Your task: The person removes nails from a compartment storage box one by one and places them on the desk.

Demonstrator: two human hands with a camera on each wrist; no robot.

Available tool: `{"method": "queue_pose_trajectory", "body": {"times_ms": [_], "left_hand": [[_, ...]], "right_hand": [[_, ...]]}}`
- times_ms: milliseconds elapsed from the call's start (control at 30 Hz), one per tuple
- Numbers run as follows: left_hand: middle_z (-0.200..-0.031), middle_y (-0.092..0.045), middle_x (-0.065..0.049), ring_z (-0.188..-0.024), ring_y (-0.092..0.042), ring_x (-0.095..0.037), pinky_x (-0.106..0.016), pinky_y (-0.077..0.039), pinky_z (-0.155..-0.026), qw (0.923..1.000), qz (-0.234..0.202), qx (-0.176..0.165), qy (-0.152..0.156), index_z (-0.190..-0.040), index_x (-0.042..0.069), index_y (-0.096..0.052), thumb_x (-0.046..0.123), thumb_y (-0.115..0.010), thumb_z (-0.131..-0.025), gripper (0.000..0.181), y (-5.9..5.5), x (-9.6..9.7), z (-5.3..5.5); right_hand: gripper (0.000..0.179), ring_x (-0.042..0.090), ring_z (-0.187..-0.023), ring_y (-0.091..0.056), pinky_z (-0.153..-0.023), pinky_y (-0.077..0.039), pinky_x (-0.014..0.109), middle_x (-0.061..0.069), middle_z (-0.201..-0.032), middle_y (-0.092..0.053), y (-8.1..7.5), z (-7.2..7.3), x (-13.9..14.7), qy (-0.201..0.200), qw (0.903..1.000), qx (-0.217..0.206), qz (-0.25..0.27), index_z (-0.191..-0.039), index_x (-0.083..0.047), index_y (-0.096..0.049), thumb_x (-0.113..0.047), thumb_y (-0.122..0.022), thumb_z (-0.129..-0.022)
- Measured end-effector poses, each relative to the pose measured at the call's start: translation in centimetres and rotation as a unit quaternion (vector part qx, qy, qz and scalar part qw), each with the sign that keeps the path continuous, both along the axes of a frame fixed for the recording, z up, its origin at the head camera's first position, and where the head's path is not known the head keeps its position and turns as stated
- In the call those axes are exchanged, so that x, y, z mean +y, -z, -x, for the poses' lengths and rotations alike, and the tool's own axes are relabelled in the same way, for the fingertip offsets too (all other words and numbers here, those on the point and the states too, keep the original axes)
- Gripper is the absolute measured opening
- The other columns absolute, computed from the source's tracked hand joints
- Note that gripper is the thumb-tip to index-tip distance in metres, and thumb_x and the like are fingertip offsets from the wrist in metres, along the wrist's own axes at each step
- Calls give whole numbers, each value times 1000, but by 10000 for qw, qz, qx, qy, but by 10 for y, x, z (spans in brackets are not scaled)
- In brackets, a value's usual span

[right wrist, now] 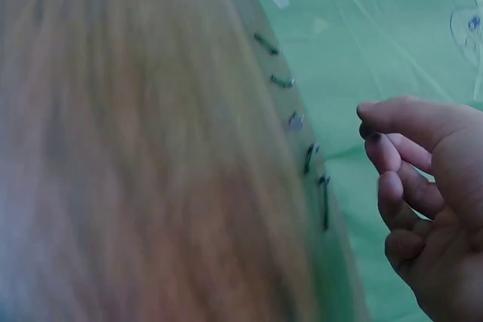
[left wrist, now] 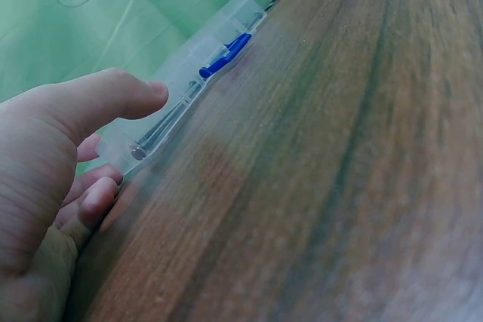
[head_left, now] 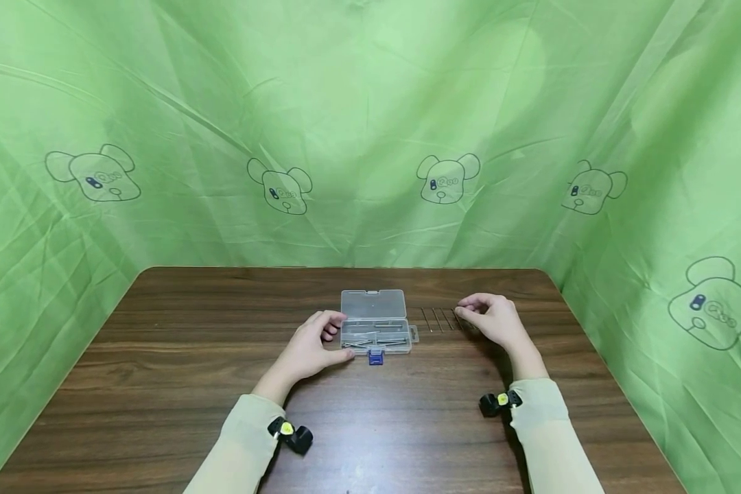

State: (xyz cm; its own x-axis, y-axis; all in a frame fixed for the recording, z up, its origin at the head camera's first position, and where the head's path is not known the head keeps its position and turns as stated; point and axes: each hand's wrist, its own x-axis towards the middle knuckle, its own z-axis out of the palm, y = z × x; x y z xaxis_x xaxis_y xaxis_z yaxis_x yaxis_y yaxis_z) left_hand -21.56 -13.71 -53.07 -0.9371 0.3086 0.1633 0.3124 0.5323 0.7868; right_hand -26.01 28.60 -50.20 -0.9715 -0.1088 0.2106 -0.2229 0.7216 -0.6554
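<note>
A clear plastic box (head_left: pixel 377 329) stands on the table with its lid (head_left: pixel 373 304) laid back and a blue latch (head_left: pixel 376 357) at its front. Thin metal nails (head_left: pixel 391 341) lie in its compartments. My left hand (head_left: pixel 311 346) holds the box's left end, thumb at the front corner and fingers along the side. To the box's right, several nails (head_left: pixel 440 320) lie in a row on the table. Above the row's right end is my right hand (head_left: pixel 494 319), thumb and index fingertips close together; whether a nail is between them is unclear.
The brown wooden table (head_left: pixel 160 384) reaches back to a green cloth (head_left: pixel 370 226) that hangs behind and on both sides. A clear hanging tab (head_left: pixel 414 334) sticks out from the box's right end, towards the row of nails.
</note>
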Motion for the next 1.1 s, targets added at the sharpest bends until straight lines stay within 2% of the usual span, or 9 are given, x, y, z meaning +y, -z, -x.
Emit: {"method": "queue_pose_trajectory", "body": {"times_ms": [267, 533, 867, 1100], "left_hand": [[-120, -65, -2, -102, -61, -16, -34, -56, -91, 10000, -22, 87, 15, -138, 12, -68, 30, -99, -81, 67, 1, 1, 0], [-118, -64, -1, -100, -61, -15, -32, -56, -91, 9999, 30, 102, 20, -139, 12, -68, 30, -99, -81, 68, 1, 0, 2], [-118, -65, 0, -101, -61, -15, -32, -56, -90, 9999, -32, 108, -4, -137, 11, -68, 28, -100, -80, 68, 0, 2, 0], [-119, -65, 0, -103, -61, -16, -33, -56, -92, 10000, -24, 18, -8, -139, 12, -68, 30, -99, -81, 68, -1, 2, 0]], "right_hand": [[15, 13, -77, -67, -69, -54, 25, -6, -87, -74, -18, -3, -37, -665, 9973, 131, 274, -104, -14, -84, -23, -90, -93], [16, 11, -80, -67, -70, -56, 27, -6, -90, -74, -26, -11, -79, -1533, 9868, 306, 416, -107, -9, -83, -15, -88, -93], [14, 9, -84, -68, -75, -59, 32, -7, -94, -74, -28, -12, -105, -1929, 9794, 489, 346, -106, -12, -83, -11, -88, -93], [20, 11, -84, -68, -72, -58, 32, -8, -93, -73, -29, -4, -118, -2279, 9727, 170, 393, -113, -12, -81, -17, -86, -95]]}}
